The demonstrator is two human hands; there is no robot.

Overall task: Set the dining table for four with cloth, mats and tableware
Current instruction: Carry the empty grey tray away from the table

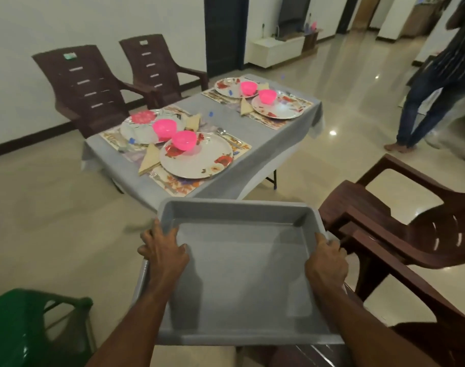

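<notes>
Grey-clothed table [255, 128] — 4 floral plates [196, 157], each holding 1 pink bowl [184, 140].

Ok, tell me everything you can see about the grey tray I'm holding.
The tray is a plain grey rectangular bin, plastic by its look, with raised walls, rounded corners and a flat floor. Nothing lies in it. It is held roughly level, in front of the person and short of the table. The left hand grips its left wall, thumb inside, and the right hand grips its right wall. Its right edge passes close to a brown chair; contact cannot be told.

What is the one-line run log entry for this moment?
hands: left, right hold empty tray | table: four places set
</notes>
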